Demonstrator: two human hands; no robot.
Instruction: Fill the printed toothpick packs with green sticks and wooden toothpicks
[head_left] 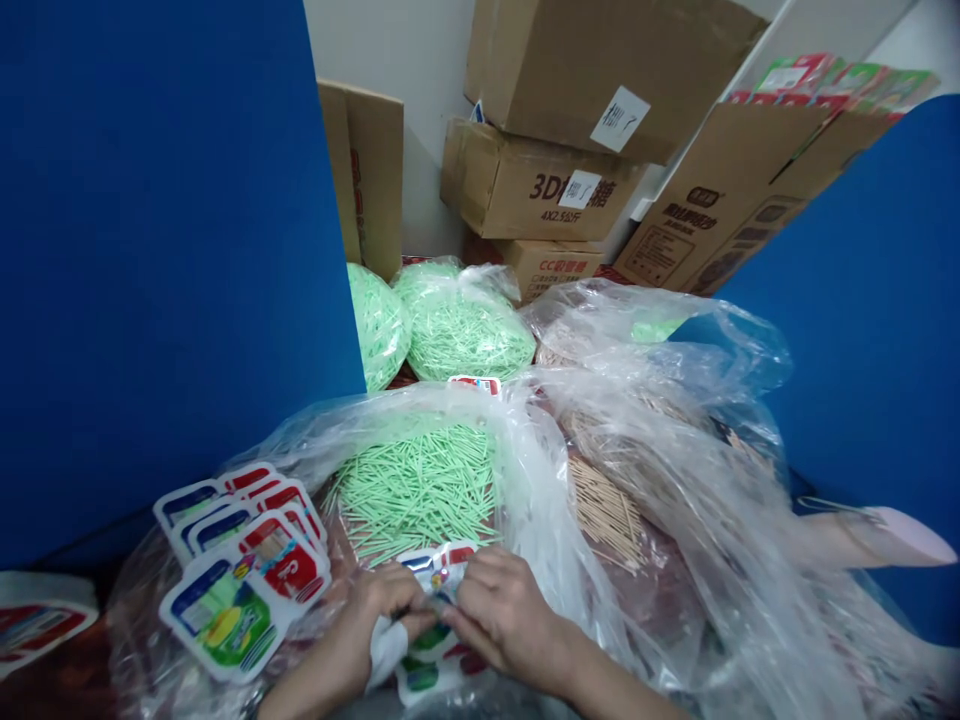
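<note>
Both my hands meet at the bottom centre over one small printed packet (435, 575). My left hand (371, 610) pinches the packet's left side with curled fingers. My right hand (502, 610) grips its right side, fingers closed. Just beyond them lies an open clear plastic bag (540, 470) holding a heap of green sticks (416, 485). To the right in the same plastic lies a pile of tan wooden sticks (607, 510).
A stack of printed packets (240, 560) lies at left. Two tied bags of green sticks (465, 325) sit behind. Blue partition panels (165, 250) stand left and right. Cardboard boxes (540, 185) are piled at the back. A pink object (900, 535) lies at right.
</note>
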